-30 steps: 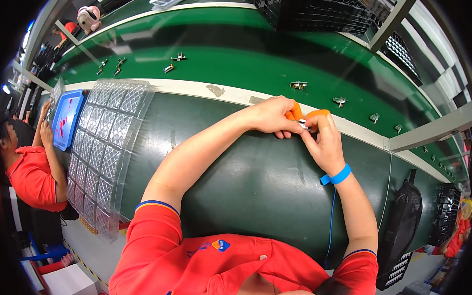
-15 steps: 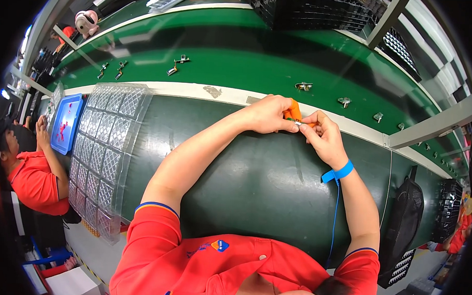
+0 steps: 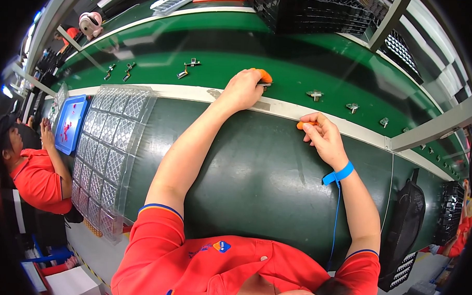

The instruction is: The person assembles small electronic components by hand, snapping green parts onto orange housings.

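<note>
My left hand (image 3: 243,90) reaches over the green conveyor belt (image 3: 223,56), orange covers on its fingertips. Its fingers close on a small metallic electronic part (image 3: 266,86), mostly hidden beneath them. Over the belt's pale near edge, my right hand (image 3: 323,137) hovers with loosely curled fingers, thumb and forefinger apart. One of its fingertips wears an orange cover (image 3: 300,126), and no part shows between the fingers. A blue wrist strap (image 3: 337,174) with a cord circles my right wrist. To the right, another small electronic part (image 3: 315,94) lies on the belt.
More small parts (image 3: 189,68) lie along the belt on both sides. Clear plastic trays (image 3: 109,138) and a blue tray (image 3: 82,101) with red pieces stand left, near a co-worker (image 3: 40,174). A black mesh bag (image 3: 406,210) lies right; a metal post (image 3: 439,123) crosses the belt.
My hands have come apart. The left has moved left and away onto the belt with the small electronic part; the right stays near its place. The parts on the belt have shifted rightward.
</note>
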The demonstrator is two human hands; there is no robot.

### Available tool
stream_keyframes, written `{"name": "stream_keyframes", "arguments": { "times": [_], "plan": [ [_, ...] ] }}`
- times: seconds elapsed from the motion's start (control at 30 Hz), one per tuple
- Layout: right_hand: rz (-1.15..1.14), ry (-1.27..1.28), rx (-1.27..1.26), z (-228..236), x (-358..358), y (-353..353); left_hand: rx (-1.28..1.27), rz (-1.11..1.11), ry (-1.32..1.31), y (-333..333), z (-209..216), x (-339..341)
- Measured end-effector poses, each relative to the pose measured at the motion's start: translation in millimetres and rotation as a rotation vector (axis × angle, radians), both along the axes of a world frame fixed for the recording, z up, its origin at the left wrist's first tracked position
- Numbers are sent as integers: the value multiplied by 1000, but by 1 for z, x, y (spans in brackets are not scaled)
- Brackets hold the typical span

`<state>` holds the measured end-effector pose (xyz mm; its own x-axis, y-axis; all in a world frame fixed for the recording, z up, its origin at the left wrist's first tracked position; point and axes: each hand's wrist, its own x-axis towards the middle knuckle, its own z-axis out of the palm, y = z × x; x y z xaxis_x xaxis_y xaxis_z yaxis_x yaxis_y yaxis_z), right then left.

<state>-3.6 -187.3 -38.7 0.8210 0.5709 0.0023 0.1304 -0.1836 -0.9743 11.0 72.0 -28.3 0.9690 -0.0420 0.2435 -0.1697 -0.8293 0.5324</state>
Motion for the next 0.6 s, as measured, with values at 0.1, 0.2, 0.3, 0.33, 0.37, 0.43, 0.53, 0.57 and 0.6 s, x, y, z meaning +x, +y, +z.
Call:
{"name": "stream_keyframes", "arguments": {
  "times": [0.1,0.2,0.3,0.33,0.37,0.43,0.53,0.57,0.6],
  "plan": [
    [0,3,0,1,-1,-1,-94,-10,-34,8,6,3],
    [-18,-5,-1,0,-1,-4,75,178,-252,31,-2,12],
    [-31,-18,-8,-1,0,-6,331,458,-148,68,2,19],
    [-16,-13,-1,-1,0,-3,423,534,-301,90,-8,17],
    [-4,-6,2,-2,0,-1,454,584,-222,108,-10,17],
    [3,-9,13,-1,-1,0,488,639,-79,138,-17,15],
    [1,-11,29,-2,0,-1,322,612,81,143,-15,16],
    [1,-9,39,-3,1,-2,298,556,7,139,-12,15],
    [-5,-9,40,-3,1,-3,275,503,-64,134,-8,11]
  ]
}}
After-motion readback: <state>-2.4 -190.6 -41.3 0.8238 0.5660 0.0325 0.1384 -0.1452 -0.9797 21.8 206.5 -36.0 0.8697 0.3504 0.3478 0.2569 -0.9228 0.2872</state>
